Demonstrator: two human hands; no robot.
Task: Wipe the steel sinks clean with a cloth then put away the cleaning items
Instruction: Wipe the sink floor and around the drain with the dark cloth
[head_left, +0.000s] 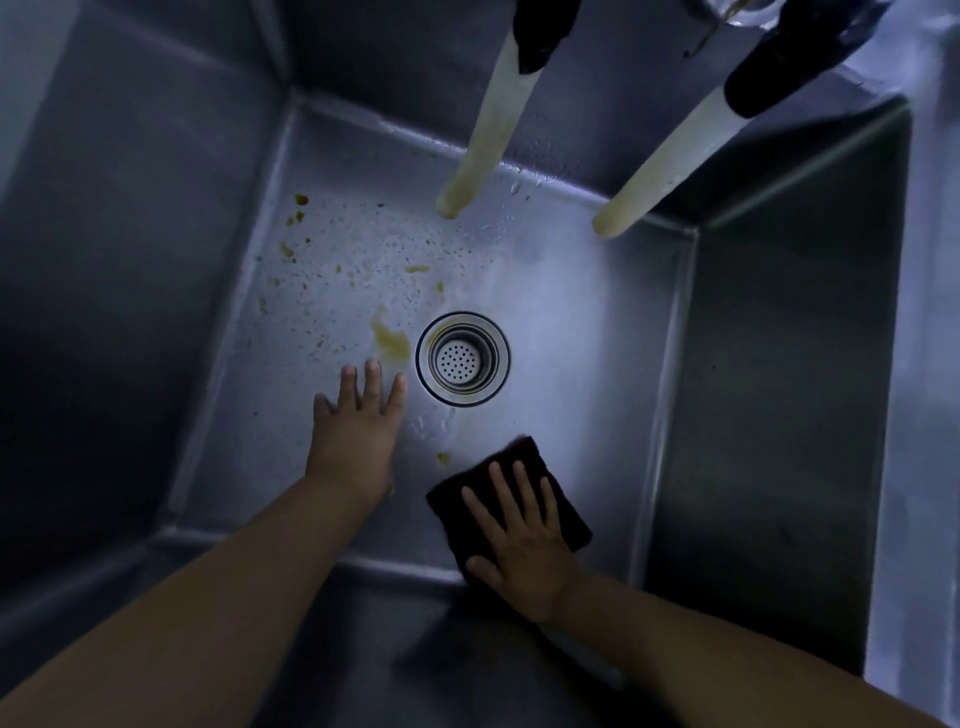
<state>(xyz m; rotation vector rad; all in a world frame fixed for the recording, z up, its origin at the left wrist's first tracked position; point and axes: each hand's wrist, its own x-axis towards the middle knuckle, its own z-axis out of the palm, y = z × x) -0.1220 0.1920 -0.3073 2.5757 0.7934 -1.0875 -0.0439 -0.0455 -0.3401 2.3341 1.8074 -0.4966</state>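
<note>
No text, label, brand, number or sign is showing legibly anywhere in the view; every visible surface is appearing unmarked.

two pale hoses (483, 140) hanging from dark fittings, clear container (748, 10) at top edge

From my feed the place was dim, with a cold bluish cast. The only strong light pooled at centre frame and fell off to near black along the left and lower edges. Two pale, stained hoses hung down from the top, the left hose (485, 130) at top centre and the right hose (660, 166) slanting in from the upper right, each coming out of a black fitting (543, 31). A lighter steel ledge (930, 312) ran down the right edge. Something clear and glassy (748, 10) showed at the top right, too cropped for me to tell what it was.
</note>
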